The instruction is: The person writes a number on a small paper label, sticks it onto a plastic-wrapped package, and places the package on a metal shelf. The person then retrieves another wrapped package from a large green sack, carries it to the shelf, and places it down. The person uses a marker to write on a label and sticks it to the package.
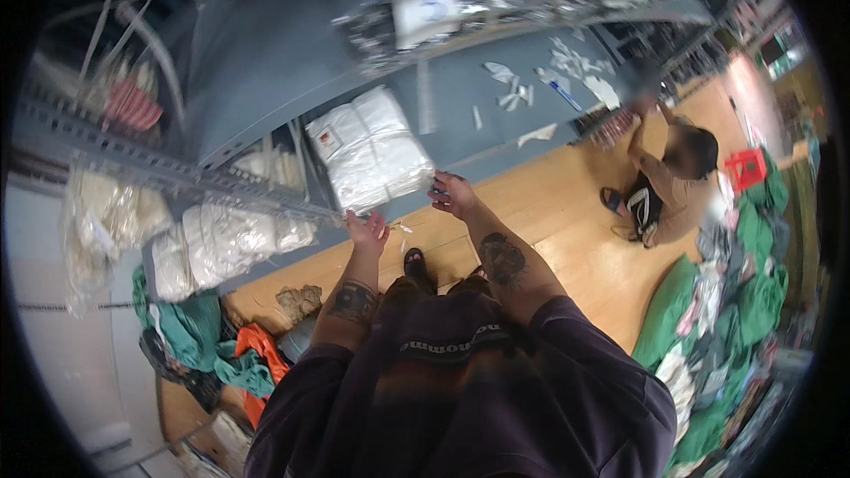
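A white bundle (376, 150) in clear plastic, tied with a cord, lies on the grey shelf (456, 115) in front of me. A small label sits near its far left corner. My left hand (367, 230) is at the near left corner, fingers spread and palm turned up. At the near right corner is my right hand (455, 195), its fingers bent but apart. The fingertips are close to the wrapping; whether they press on it I cannot tell. Neither hand is closed round anything.
More white plastic-wrapped bundles (226, 243) lie left, beyond a perforated metal upright (239, 173). Paper scraps (509, 84) and a blue marker (565, 96) are on the shelf. A person (682, 177) crouches at right near green sacks (682, 301). Teal and orange cloth (199, 332) lies lower left.
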